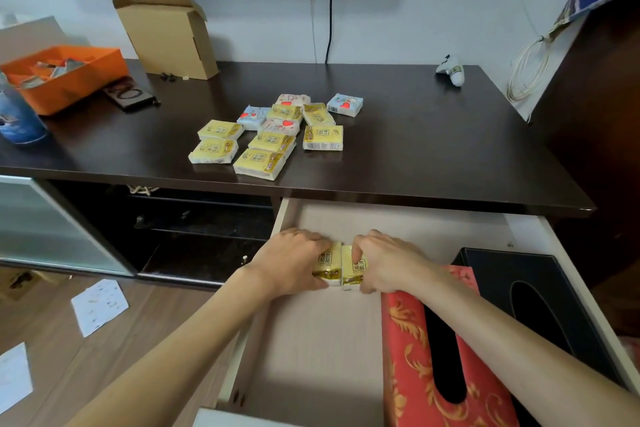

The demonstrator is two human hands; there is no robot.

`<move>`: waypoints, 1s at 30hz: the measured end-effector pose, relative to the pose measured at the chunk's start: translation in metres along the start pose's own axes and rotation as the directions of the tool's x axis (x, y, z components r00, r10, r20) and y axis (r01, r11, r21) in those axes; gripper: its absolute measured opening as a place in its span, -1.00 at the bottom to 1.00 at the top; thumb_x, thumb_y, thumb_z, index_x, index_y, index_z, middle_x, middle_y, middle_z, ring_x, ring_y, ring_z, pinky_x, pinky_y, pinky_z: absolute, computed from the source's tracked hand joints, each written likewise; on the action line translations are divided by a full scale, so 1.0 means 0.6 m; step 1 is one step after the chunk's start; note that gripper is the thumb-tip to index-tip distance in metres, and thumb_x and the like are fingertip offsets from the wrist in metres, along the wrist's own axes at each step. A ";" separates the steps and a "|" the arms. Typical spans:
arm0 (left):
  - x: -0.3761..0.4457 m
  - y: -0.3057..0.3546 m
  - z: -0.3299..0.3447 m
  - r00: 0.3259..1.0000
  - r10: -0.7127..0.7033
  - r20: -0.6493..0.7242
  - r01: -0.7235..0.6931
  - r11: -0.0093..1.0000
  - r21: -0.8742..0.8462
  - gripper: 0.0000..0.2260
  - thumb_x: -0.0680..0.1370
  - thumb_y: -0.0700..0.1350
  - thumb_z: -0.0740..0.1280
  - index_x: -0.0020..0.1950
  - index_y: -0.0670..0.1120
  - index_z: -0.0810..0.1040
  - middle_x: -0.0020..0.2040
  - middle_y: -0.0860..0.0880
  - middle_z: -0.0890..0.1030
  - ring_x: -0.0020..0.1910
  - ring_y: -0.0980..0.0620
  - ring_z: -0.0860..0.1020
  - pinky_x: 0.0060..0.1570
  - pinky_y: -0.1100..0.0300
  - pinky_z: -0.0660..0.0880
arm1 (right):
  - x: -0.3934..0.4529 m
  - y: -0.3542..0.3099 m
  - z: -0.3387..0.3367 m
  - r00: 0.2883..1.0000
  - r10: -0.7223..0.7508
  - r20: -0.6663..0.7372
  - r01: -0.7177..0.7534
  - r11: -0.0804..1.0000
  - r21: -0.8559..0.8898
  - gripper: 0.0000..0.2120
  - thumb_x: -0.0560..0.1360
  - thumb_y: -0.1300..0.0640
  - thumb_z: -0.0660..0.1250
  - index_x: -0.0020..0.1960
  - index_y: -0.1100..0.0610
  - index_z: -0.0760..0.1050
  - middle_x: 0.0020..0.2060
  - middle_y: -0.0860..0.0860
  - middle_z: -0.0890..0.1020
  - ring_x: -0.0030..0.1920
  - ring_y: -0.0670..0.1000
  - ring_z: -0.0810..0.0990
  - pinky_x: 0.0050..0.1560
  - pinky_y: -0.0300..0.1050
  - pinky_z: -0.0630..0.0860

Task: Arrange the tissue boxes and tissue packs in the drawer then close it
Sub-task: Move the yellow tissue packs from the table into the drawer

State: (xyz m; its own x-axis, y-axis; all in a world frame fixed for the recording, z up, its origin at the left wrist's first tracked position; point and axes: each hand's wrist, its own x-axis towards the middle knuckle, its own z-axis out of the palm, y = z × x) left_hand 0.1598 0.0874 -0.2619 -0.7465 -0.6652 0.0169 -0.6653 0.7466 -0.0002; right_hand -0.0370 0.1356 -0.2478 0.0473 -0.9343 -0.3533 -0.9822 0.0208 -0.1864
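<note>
Hands meet inside an open drawer (311, 350) pulled out beneath a dark tabletop (433, 135). The left hand (291, 263) curls its grip round one yellow tissue pack (329, 262); the right hand (384, 262) pinches a second yellow pack (356, 267) touching the first. Both packs sit on the drawer floor near its back, to the left of a red patterned tissue box (412, 350), which lies beside a black tissue box (540, 291) at the drawer's right wall.

This looks like the packing step, with the first pair being squared up. Next, the loose packs (273, 135) heaped on the tabletop above the drawer need carrying down; nothing blocks that reach.

Further from the drawer, an orange tray (72, 80), a cardboard box (169, 35) and a white game controller (452, 70) rest on the tabletop.
</note>
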 end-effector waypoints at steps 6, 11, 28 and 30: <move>-0.001 0.002 0.002 1.000 0.003 -0.005 -0.003 1.000 -0.003 -0.48 0.40 0.24 0.42 0.27 0.02 0.51 0.18 0.05 0.61 0.13 -0.03 0.57 0.05 0.11 0.46 | 0.000 -0.004 -0.002 1.000 0.031 -0.006 -0.031 0.999 0.028 -0.57 0.34 0.09 0.52 0.08 -0.15 0.39 0.04 -0.08 0.41 -0.05 0.04 0.50 -0.36 -0.12 0.30; -0.002 0.002 0.000 1.000 0.006 -0.001 -0.006 1.000 -0.001 -0.44 0.40 0.24 0.43 0.31 0.00 0.50 0.23 0.04 0.59 0.18 -0.02 0.55 0.10 0.09 0.47 | -0.002 -0.006 -0.002 0.999 0.028 -0.019 -0.027 0.999 0.031 -0.55 0.33 0.06 0.55 0.10 -0.13 0.40 0.05 -0.08 0.42 -0.06 0.04 0.52 -0.31 -0.08 0.35; -0.043 -0.014 -0.074 0.914 -0.162 -0.373 0.079 0.971 -0.226 -0.64 0.55 0.16 0.30 0.27 0.05 0.60 0.22 0.13 0.60 0.25 0.11 0.52 0.14 0.17 0.52 | -0.042 -0.007 -0.074 0.948 -0.055 -0.314 0.162 0.932 0.325 -0.89 0.42 -0.05 0.29 -0.08 -0.19 0.56 -0.10 -0.21 0.65 -0.01 -0.12 0.62 -0.01 -0.05 0.56; -0.042 -0.042 -0.104 0.831 -0.228 -0.507 0.116 0.963 -0.243 -0.75 0.55 0.06 0.34 0.19 0.05 0.64 0.15 0.14 0.63 0.19 0.15 0.53 0.06 0.20 0.55 | -0.025 -0.015 -0.112 0.906 -0.081 -0.416 0.250 0.895 0.370 -0.90 0.47 -0.02 0.32 -0.07 -0.21 0.57 -0.13 -0.21 0.67 -0.08 -0.21 0.63 -0.04 -0.07 0.57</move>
State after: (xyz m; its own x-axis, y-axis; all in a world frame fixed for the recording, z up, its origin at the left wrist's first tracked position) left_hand 0.1963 0.0860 -0.2002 -0.4620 -0.7174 0.5215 -0.7244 0.6445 0.2449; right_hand -0.0412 0.1259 -0.1793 0.0466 -0.9959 0.0769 -0.7996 -0.0833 -0.5947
